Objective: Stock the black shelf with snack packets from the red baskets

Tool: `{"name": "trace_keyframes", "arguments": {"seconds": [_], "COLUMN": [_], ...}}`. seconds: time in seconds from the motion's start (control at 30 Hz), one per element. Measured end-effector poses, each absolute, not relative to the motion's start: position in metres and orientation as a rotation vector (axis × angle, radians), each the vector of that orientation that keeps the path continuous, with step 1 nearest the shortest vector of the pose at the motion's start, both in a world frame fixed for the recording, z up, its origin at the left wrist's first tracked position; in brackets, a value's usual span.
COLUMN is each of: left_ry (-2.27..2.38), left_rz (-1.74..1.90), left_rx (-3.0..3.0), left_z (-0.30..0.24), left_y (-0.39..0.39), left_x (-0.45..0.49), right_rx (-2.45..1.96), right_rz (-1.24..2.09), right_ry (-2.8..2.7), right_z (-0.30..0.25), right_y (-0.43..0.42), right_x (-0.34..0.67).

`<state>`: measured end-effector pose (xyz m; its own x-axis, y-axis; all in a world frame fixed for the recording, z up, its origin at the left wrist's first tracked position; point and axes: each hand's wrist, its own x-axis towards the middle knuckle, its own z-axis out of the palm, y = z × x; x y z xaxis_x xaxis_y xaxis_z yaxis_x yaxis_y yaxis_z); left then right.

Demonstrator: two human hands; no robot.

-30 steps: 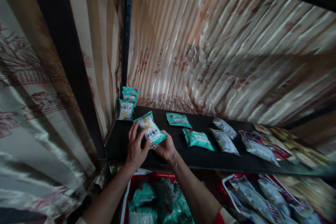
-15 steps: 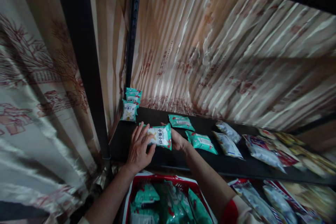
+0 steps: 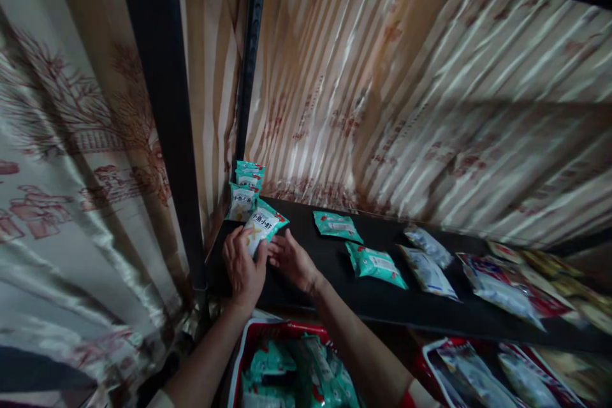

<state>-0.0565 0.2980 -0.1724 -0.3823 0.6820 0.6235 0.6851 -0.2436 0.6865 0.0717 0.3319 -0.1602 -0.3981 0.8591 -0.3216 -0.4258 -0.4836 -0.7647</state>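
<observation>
A teal and white snack packet stands nearly upright at the left end of a black shelf. My left hand grips its lower left side, thumb on the front. My right hand sits at its lower right, fingers curled against the packet's edge. Right behind it, a row of matching teal packets stands upright in the shelf's back left corner.
Two teal packets lie flat farther right on the shelf, then silver and red packets. A red basket full of teal packets sits below my arms. Patterned curtain fabric hangs behind; black uprights frame the left.
The packet went from lying sideways in both hands to standing upright, and moved left and back toward the row in the corner. The camera view shifted slightly.
</observation>
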Motion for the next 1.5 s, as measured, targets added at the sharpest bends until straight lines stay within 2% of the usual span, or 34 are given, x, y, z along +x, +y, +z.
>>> {"name": "trace_keyframes", "arguments": {"seconds": [0.4,0.7,1.03,1.5], "left_ry": [-2.069,-2.164,-2.226,-2.216], "left_rz": [-1.930,-1.914,-1.885,-1.852], "left_rx": [-1.754,-1.733,-1.711,-1.694], "left_z": [-0.184,-0.195,-0.198,-0.199], "left_y": [0.306,0.311,0.315,0.315], "left_x": [-0.053,-0.053,-0.057,-0.062], "right_rx": [-0.995,-1.107,-1.090,-1.094], "right_rz": [1.465,1.372,1.360,1.306], "right_ry": [-1.096,-1.315,-1.157,-1.280], "right_z": [-0.170,-0.176,-0.193,-0.199], "right_y": [0.357,0.378,0.388,0.385], "right_x": [0.019,0.007,0.001,0.000]}}
